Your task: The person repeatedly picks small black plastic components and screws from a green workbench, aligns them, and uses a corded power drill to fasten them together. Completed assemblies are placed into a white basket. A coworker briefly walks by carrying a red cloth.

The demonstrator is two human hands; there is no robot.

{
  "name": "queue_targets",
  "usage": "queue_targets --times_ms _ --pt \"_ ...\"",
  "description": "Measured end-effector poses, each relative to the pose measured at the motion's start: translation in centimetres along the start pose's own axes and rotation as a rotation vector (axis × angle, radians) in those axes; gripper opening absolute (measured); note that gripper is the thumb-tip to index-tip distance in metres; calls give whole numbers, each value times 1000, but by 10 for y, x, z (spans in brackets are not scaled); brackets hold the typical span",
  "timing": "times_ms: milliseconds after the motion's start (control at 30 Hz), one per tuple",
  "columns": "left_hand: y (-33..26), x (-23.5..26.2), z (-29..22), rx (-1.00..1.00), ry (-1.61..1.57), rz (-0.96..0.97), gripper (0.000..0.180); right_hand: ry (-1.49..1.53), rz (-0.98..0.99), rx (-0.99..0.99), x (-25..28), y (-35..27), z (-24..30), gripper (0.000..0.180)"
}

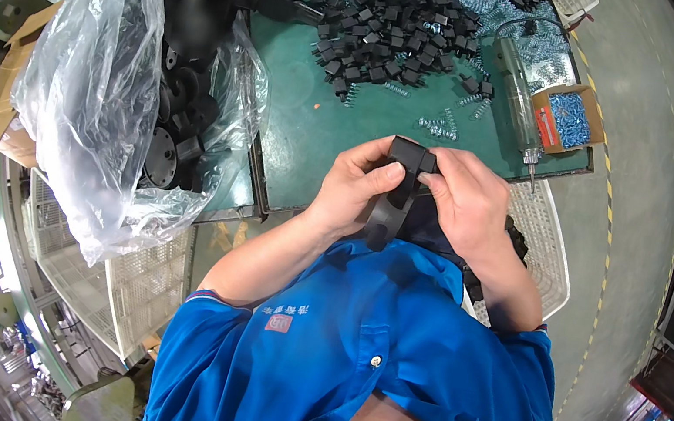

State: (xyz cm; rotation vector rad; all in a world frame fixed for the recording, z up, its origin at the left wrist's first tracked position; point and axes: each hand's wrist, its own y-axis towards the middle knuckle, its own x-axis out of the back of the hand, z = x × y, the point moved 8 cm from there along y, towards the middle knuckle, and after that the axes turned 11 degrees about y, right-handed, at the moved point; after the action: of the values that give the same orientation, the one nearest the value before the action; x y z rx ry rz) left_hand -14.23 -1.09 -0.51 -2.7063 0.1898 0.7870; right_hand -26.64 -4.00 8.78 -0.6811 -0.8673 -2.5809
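Two hands hold one curved black part [391,210] upright in front of the chest, just beyond the shirt and at the near edge of the green counter [280,153]. The left hand [354,188] grips its left side, thumb pressed on the front face, probably to steady it; the right hand [469,201] is closed on the right edge near the top, perhaps to work at that end, though anything small between its fingers is hidden. Black blocks [383,28] and loose springs [437,127] lie beyond, apparently heaped for easy reach; a cylindrical power tool [516,93] lies to the right, beside an open box of blue screws [570,120]. Writing: the blue shirt [310,383] bears a small reddish emblem with characters above; the box's red panel is too small to read
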Motion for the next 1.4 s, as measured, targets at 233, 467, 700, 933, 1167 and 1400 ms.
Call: queue_targets --times_ms 233,467,700,933,1167,1400 --pt "18 14 -20 -34 689 175 35 51 49 109 -13 -14 -26 21" --pt "53 -4 -20 -399 1600 146 38 -338 57 168 -36 -28 -73 22" --pt "52 -20 -5 -543 1928 87 38 -514 202 -24 7 -8 -100 22" --pt "56 -21 -5 -483 1923 134 42 -943 131 -467 51 5 -186 65" --pt "57 -19 -8 -521 1895 110 42 -287 -215 -364 82 9 -152 54" --pt "57 -18 -7 -505 1873 124 42 931 -380 79 74 26 -75 50"
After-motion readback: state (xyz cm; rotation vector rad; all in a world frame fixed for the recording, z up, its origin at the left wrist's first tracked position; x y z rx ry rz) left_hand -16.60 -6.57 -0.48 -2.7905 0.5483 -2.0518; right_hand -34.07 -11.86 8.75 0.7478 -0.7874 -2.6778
